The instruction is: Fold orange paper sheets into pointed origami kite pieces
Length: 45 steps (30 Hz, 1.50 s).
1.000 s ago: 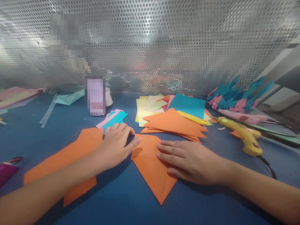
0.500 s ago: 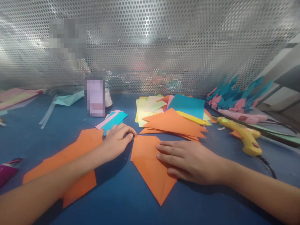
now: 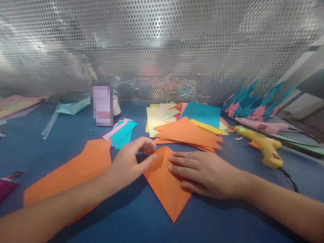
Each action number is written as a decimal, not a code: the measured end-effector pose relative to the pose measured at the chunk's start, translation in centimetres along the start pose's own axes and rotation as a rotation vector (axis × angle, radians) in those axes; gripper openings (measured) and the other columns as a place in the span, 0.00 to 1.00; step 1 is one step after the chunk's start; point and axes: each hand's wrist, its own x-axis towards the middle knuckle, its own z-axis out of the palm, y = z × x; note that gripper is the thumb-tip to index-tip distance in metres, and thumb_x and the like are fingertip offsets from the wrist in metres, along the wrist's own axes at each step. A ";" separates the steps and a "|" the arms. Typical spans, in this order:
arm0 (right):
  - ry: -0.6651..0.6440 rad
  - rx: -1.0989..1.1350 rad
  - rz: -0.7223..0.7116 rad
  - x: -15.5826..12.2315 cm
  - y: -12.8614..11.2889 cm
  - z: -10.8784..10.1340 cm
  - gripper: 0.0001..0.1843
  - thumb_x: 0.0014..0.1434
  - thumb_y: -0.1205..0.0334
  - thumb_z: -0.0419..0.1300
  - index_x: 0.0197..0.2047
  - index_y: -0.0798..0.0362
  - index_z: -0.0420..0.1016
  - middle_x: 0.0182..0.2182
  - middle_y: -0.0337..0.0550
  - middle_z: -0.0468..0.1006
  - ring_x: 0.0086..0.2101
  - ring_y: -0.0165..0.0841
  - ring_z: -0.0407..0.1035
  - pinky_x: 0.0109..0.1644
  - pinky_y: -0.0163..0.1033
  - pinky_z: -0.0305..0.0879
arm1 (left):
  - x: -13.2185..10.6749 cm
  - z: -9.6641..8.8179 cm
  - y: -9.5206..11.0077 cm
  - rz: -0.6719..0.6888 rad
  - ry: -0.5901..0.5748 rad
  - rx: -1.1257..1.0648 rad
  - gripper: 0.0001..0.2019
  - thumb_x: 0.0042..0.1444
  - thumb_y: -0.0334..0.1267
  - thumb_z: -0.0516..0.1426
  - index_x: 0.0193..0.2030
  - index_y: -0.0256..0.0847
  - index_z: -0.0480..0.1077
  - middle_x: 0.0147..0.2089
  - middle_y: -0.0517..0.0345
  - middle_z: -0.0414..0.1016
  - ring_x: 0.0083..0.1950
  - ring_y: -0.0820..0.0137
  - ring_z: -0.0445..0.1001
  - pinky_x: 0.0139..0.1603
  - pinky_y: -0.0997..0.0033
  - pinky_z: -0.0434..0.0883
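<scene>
A folded sheet of orange paper lies on the blue table, one point toward me. At its upper left, my left hand has the curled fingers and thumb closed on the edge, which is bent up and inward. Part of that edge is hidden behind the fingers. My right hand rests flat on the paper's right side, fingers stretched out. Under and beside my left forearm is a larger orange paper piece. Just beyond the hands sits a stack of cut orange paper.
A yellow glue gun and a pink glue gun lie at right, near blue and pink folded paper. A yellow cutter rests by coloured sheets. Blue paper strips and a blurred-out phone are at left.
My left hand has moved right and closed on the paper's upper left edge, bending it up and inward. My right hand has stayed in place.
</scene>
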 end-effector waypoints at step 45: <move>0.059 0.041 -0.021 0.0 0.5 0.4 0.19 0.66 0.58 0.50 0.54 0.61 0.70 0.51 0.53 0.75 0.57 0.39 0.63 0.59 0.43 0.63 | -0.1 1.1 -0.4 0.578 -0.288 0.230 0.10 0.65 0.33 0.50 0.39 0.37 0.72 0.47 0.52 0.75 0.51 0.68 0.71 0.58 0.66 0.67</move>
